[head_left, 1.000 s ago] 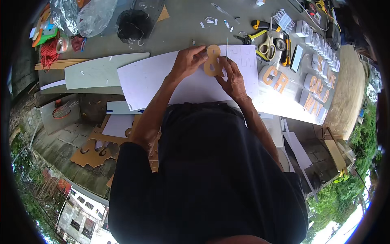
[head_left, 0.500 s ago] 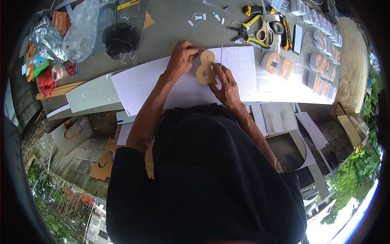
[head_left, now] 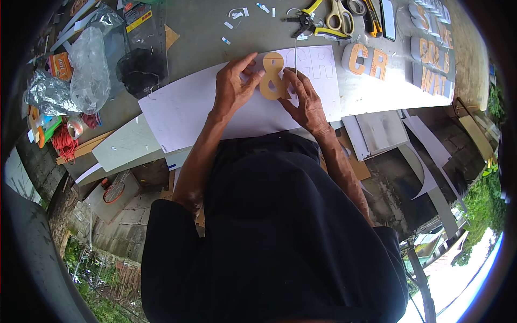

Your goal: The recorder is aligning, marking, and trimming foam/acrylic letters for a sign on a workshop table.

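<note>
A tan ampersand cutout (head_left: 273, 63) lies flat on a long white sheet (head_left: 188, 113). Beside its left edge is my left hand (head_left: 236, 83), open, fingers spread, the thumb tip at or very near the cutout. My right hand (head_left: 306, 105) rests at the cutout's lower right, closed on a thin, straight, pointed rod (head_left: 295, 54) that sticks up away from me between the fingers. Its exact kind is hard to make out. Faint letter outlines (head_left: 319, 63) are drawn on the sheet to the right of the cutout.
Wire strippers (head_left: 306, 22), scissors (head_left: 339, 16), a utility knife (head_left: 371, 19) and a phone (head_left: 388, 20) lie beyond the sheet. Raised letters (head_left: 363, 60) stand at right. Plastic bags (head_left: 90, 70), black plastic (head_left: 141, 67) and red cord (head_left: 65, 144) are at left.
My left hand has opened out and drawn back from the cutout's top to its left side. The right hand stays at the cutout with the rod. My view has shifted slightly.
</note>
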The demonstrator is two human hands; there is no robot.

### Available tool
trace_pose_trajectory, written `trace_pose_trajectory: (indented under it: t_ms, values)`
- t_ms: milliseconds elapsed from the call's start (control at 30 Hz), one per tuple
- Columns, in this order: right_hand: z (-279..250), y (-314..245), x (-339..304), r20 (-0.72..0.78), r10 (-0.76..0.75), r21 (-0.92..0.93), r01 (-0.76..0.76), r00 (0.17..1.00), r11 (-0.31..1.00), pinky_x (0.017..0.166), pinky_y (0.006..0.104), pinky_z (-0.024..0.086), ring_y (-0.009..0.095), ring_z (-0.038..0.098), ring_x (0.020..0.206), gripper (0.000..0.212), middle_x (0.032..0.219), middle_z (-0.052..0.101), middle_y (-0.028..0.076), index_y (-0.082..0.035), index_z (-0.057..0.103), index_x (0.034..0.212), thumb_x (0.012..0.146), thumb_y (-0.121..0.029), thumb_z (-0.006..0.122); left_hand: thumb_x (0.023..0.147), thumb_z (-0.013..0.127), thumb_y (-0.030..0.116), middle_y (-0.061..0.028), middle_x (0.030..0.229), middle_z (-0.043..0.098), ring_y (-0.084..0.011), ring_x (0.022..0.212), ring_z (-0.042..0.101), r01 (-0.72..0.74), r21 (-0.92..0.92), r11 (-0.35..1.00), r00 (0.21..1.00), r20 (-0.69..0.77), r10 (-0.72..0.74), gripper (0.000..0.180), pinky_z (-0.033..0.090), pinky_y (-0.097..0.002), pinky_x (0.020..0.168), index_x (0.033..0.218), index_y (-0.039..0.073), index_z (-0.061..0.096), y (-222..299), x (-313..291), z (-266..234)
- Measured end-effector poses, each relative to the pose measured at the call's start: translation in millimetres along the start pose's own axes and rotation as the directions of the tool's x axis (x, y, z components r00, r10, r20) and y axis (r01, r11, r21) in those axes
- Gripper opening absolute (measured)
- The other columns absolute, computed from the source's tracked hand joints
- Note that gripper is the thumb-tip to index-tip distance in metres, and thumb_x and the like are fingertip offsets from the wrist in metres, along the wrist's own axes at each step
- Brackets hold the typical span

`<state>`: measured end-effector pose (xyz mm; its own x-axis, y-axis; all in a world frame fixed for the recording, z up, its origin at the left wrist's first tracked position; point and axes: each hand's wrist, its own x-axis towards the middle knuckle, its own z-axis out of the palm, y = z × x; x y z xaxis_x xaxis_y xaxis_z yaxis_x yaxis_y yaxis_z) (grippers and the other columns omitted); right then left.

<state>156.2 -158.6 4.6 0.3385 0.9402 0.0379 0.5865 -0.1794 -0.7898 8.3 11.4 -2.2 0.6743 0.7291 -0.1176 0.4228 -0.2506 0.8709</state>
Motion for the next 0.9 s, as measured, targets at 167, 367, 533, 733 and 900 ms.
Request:
trace_pose_trajectory:
  t_ms: [167,367,533,733,900]
  values:
    - [-1.8,-4.4,-5.7,0.029,0.123,0.095,-0.125,0.992,0.988,0.096,0.042,0.058,0.035,0.063,0.119,0.075,0.144,0.054,0.017,-0.01,0.045,0.148,0.082,-0.003,0.079,0.086,0.083,0.019,-0.0168,0.104,0.075,-0.0219,0.081,0.075,0.144,-0.054,0.988,0.989,0.029,-0.143,0.048,0.06,-0.0324,0.074,0.125,-0.004,0.068,4.7,-11.3,9.7]
    - [-1.3,-1.2,-6.3,-0.011,0.121,0.106,-0.119,0.993,0.987,0.088,0.0388,0.06,0.029,0.069,0.106,0.074,0.138,0.059,0.015,-0.011,0.049,0.147,0.081,-0.002,0.081,0.087,0.081,0.016,-0.0146,0.1,0.076,-0.0204,0.081,0.075,0.182,-0.178,0.967,0.983,0.044,-0.177,0.04,0.06,-0.0323,0.072,0.12,-0.004,0.07,5.2,-21.4,11.8]
    - [-1.8,0.0,-10.6,-0.019,0.219,0.163,-0.213,0.975,0.963,0.087,0.0375,0.06,0.026,0.071,0.105,0.072,0.133,0.063,0.015,-0.011,0.052,0.144,0.08,-0.003,0.084,0.087,0.081,0.015,-0.0138,0.099,0.076,-0.0195,0.081,0.075,0.157,-0.184,0.97,0.988,0.014,-0.157,0.04,0.06,-0.0316,0.072,0.121,-0.002,0.07,11.9,-22.7,9.2]
    - [-3.7,-12.5,-18.4,-0.063,0.35,0.203,-0.331,0.935,0.922,0.085,0.0367,0.059,0.024,0.072,0.096,0.063,0.127,0.065,0.014,-0.008,0.056,0.138,0.081,-0.005,0.083,0.084,0.084,0.02,-0.0124,0.095,0.075,-0.0195,0.077,0.074,0.197,-0.142,0.97,0.98,0.03,-0.195,0.046,0.059,-0.0322,0.071,0.123,-0.001,0.07,6.1,-19.1,6.8]
    - [2.7,-5.9,-22.3,-0.091,0.332,0.246,-0.302,0.939,0.921,0.085,0.036,0.058,0.023,0.071,0.095,0.053,0.122,0.067,0.014,-0.006,0.06,0.133,0.085,-0.007,0.082,0.083,0.085,0.021,-0.012,0.095,0.075,-0.0185,0.075,0.073,0.213,-0.156,0.965,0.977,0.049,-0.208,0.047,0.058,-0.0313,0.071,0.124,0.002,0.071,8.4,-15.9,6.4]
